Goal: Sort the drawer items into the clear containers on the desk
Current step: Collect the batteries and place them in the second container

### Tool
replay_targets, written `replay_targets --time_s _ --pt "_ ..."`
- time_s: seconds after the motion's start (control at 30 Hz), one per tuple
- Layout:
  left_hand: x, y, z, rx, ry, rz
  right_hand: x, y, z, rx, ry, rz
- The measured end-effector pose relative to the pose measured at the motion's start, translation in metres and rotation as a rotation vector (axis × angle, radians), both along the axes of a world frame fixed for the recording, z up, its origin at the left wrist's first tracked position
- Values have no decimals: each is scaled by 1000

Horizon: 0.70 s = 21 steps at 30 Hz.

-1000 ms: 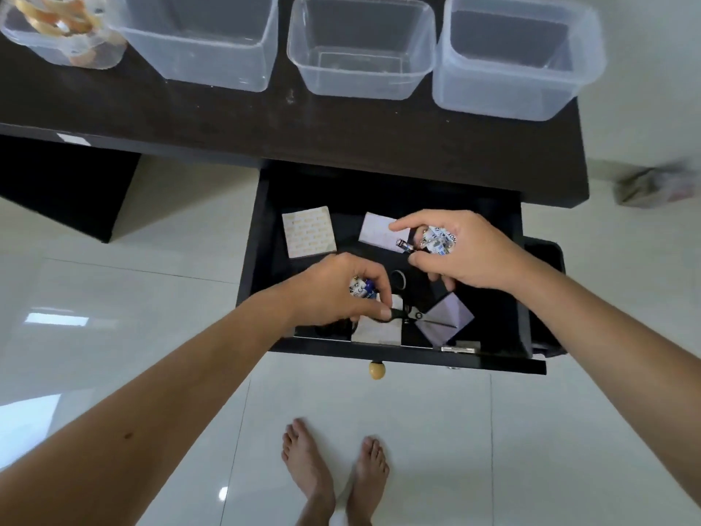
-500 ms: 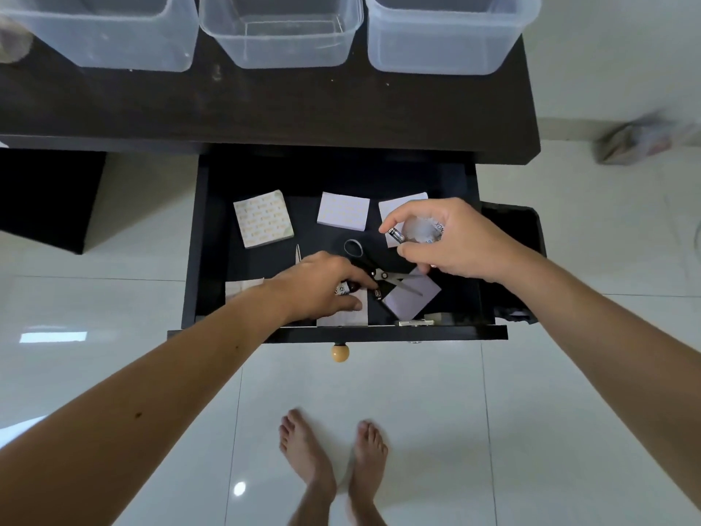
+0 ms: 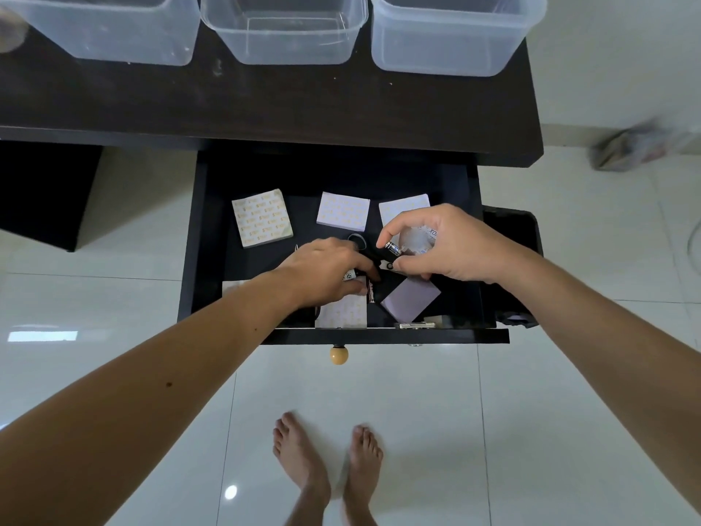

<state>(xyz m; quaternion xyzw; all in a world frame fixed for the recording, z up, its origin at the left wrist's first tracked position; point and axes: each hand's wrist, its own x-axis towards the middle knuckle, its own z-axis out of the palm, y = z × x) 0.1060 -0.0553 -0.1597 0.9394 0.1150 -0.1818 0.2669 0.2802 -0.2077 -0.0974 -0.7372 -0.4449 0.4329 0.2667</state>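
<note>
Gathering batteries from the drawer (image 3: 206, 237): the right hand (image 3: 451, 244) grips several batteries (image 3: 394, 249), while the left hand (image 3: 326, 271) curls onto another battery (image 3: 371, 292) beside the scissors (image 3: 358, 242). Next, probably lift them to a container (image 3: 284, 51) on the tabletop (image 3: 113, 100).

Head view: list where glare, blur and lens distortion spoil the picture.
Head view: glare spots on the glossy floor tiles; motion blur smears the bag on the floor and the batteries in the right hand; wide-angle bending stretches the forearms and the desk edge.

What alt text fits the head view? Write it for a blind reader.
Two bare hands reach into an open black drawer: the right hand holds batteries, the left hand picks at another battery among sticky-note pads. Three clear containers wait on the desk above.
</note>
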Motion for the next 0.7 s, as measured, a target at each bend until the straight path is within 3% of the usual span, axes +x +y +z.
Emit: replay_targets --time_s 0.47,0.7 --pt "23 0 1 107 54 -236 0 2 -3 -12 -28 10" --pt "0 21 8 -187 -16 3 -2 4 1 -27 -28 -31"
